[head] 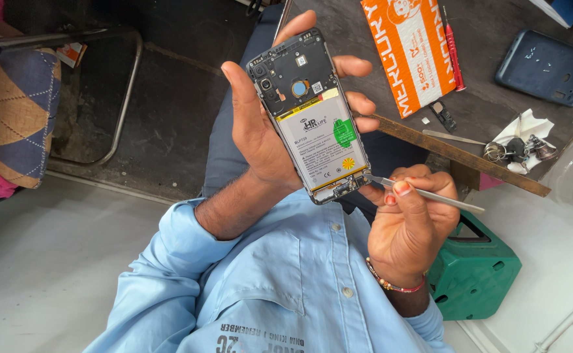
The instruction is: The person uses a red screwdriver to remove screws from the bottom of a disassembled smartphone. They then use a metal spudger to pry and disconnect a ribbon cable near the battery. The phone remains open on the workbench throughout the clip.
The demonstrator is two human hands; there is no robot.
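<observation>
The opened phone point(316, 114), back cover off and battery point(322, 145) showing, is held up in the middle of the view, nearer than the dark surface point(489, 111). The left hand point(260, 124) is wrapped around its edges. The right hand point(407, 222) pinches thin metal tweezers point(424, 193), tip touching the phone's lower right corner. Far right on the surface lie an orange packet point(410, 52) and a blue back cover point(544, 68).
</observation>
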